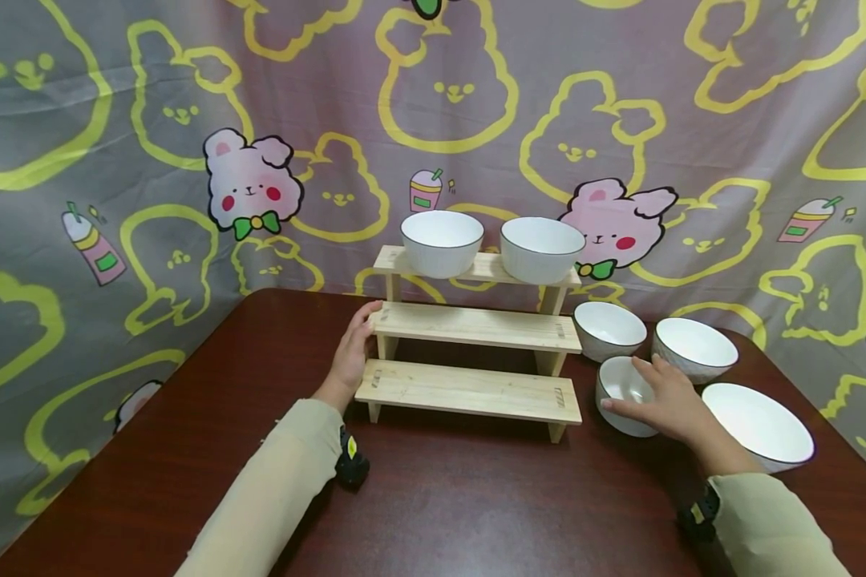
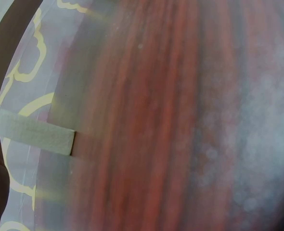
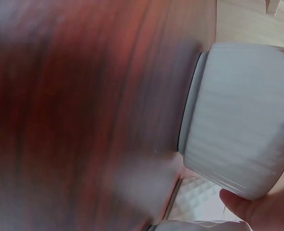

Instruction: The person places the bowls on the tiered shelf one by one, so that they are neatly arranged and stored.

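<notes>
A three-tier wooden display stand [image 1: 469,324] stands on the table, with two white bowls [image 1: 442,244] [image 1: 541,250] on its top tier. My left hand [image 1: 350,353] holds the left end of the middle tier; its thumb is hidden in the head view. To the right of the stand, my right hand [image 1: 667,401] grips a small white bowl [image 1: 624,385], its thumb and fingers spread across the rim. In the right wrist view, this bowl [image 3: 240,110] stands upright, with fingertips on opposite sides of it.
Right of the stand are a white bowl [image 1: 609,328] at the back, a dark-rimmed bowl [image 1: 695,346] with a patterned side, and a wide white bowl [image 1: 758,421] near the right wrist. A patterned curtain [image 1: 469,104] hangs behind the dark wooden table [image 1: 469,497].
</notes>
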`<state>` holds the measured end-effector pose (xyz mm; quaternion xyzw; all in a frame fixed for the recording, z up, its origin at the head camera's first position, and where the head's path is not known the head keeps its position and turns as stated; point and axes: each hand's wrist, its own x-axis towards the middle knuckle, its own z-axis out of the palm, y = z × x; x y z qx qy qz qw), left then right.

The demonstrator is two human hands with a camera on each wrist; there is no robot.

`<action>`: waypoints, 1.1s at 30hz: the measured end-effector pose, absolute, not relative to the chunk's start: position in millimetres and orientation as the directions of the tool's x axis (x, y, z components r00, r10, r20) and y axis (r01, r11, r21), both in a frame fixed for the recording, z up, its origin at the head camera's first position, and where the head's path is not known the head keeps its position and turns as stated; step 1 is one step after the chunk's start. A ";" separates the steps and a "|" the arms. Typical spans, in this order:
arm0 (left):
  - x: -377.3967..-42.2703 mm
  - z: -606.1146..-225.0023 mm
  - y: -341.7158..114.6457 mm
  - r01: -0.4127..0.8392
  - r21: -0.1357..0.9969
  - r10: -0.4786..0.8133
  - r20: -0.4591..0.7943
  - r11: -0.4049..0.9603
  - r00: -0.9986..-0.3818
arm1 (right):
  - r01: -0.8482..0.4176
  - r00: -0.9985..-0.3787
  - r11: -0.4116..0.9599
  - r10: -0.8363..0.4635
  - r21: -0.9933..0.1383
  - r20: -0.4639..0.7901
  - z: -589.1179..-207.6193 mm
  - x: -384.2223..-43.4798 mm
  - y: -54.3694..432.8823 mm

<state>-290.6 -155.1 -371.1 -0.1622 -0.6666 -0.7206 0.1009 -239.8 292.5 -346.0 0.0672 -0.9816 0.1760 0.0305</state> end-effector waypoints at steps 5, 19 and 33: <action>-291.0 -371.0 -155.1 0.363 0.928 0.071 0.369 -0.086 -0.927 | -0.141 -0.989 0.938 -0.118 -0.317 0.091 -345.3 -239.9 291.3; -273.7 -351.2 -151.4 0.347 0.935 0.108 0.353 -0.069 -0.929 | -0.229 -0.947 0.946 -0.161 -0.231 0.277 -344.6 -237.7 292.7; -290.7 -371.1 -156.5 0.381 0.921 0.089 0.387 -0.076 -0.918 | -0.276 -0.921 0.925 -0.177 -0.261 0.348 -326.4 -232.3 292.0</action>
